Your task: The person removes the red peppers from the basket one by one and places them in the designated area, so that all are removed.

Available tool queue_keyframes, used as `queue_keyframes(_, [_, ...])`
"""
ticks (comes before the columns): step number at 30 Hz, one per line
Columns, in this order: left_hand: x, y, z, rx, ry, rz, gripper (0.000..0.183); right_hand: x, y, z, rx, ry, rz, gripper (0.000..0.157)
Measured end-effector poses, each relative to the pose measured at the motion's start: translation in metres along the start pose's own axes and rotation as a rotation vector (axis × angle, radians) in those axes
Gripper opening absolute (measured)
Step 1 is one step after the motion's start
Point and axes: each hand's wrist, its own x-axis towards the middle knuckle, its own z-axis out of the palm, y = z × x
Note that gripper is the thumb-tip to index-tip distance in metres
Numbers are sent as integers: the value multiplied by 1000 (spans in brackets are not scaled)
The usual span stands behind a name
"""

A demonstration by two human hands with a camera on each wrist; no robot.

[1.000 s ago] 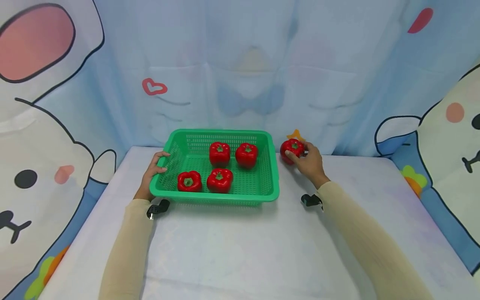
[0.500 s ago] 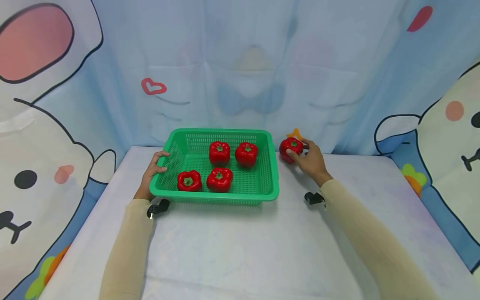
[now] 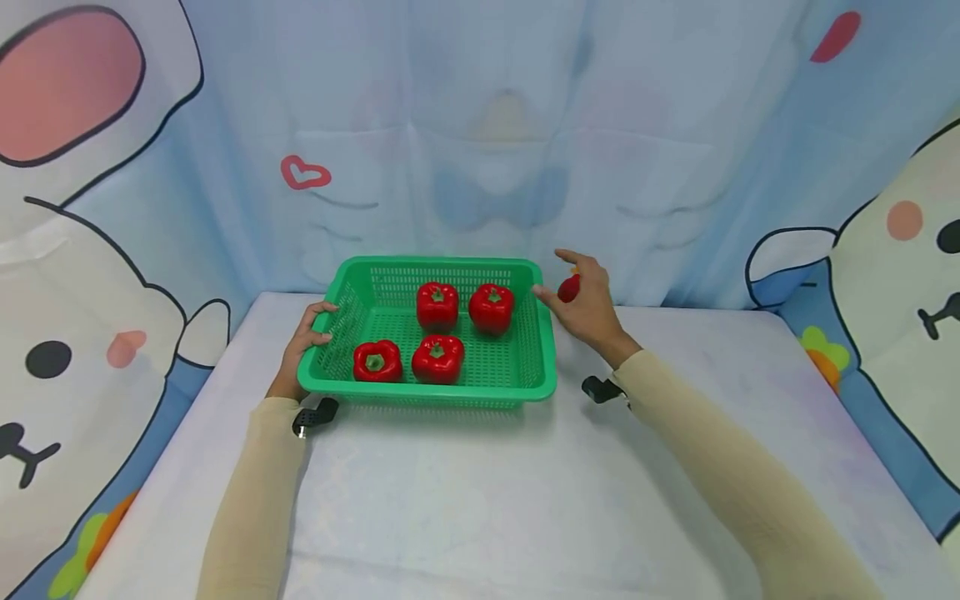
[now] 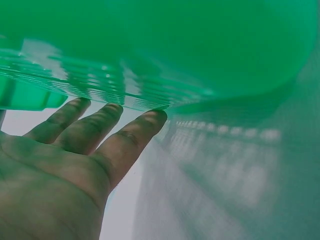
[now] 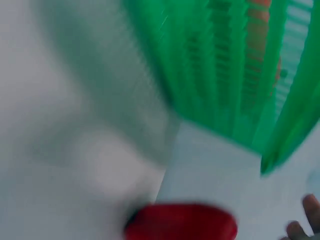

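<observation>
A green plastic basket [image 3: 427, 397] stands at the back of the white table, with several red bell peppers in it, one of them a front-left pepper [image 3: 377, 361]. My left hand [image 3: 297, 354] holds the basket's left end. Its thumb and a finger lie over the rim; three other fingers [image 4: 132, 137] reach along the outside wall in the left wrist view. My right hand [image 3: 588, 308] is just past the right rim, thumb and forefinger spread apart. Behind it, partly hidden, sits one more red bell pepper [image 3: 569, 288], also visible low in the right wrist view.
A curtain with cartoon animals [image 3: 495, 125] hangs behind the table and down both sides. Bare white tabletop [image 3: 450, 483] lies in front of the basket. A dark wrist camera [image 3: 602, 389] sits at my right wrist.
My right hand has come off the outside pepper and moved left and up towards the basket's rim, now covering most of that pepper. My left hand and the basket have stayed put.
</observation>
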Motion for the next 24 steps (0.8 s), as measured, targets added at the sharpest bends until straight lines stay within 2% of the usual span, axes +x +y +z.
queue_keyframes(4, [0,0,-2,-8,2,15,42,10,-14,19,-63,-218,49,79])
queue_keyframes(7, [1,-1,-2,-7,-15,34,41,17,-18,28,-127,-304,78,82])
queue_keyframes(15, [5,-3,-1,-37,-30,34,40,29,-22,40,-264,-341,70,68])
queue_keyframes(19, [7,-2,-1,-66,-30,41,42,31,-24,43,-345,-375,106,72])
queue_keyframes(24, [5,-3,-3,-61,-29,49,42,32,-28,48,-433,-407,104,76])
